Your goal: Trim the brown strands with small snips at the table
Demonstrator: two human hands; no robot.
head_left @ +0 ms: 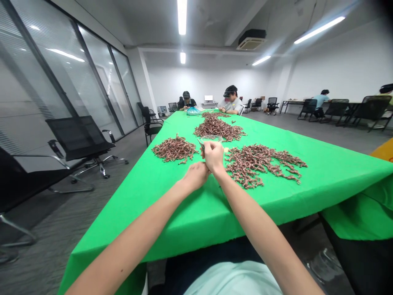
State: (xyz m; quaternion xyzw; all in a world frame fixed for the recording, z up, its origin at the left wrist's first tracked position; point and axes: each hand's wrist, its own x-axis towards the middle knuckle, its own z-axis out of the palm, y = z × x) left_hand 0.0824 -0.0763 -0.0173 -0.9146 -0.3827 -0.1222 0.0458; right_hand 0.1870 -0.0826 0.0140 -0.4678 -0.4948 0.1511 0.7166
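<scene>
bare forearms [132,241] over green tablecloth [307,192]

Held item [200,143], partly hidden by fingers [209,148], kind unclear

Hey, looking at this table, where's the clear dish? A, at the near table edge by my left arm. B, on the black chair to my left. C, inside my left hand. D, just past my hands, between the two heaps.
D. The clear dish sits on the green cloth just past your right hand, with one brownish heap to its left and a second heap to its right.
</scene>
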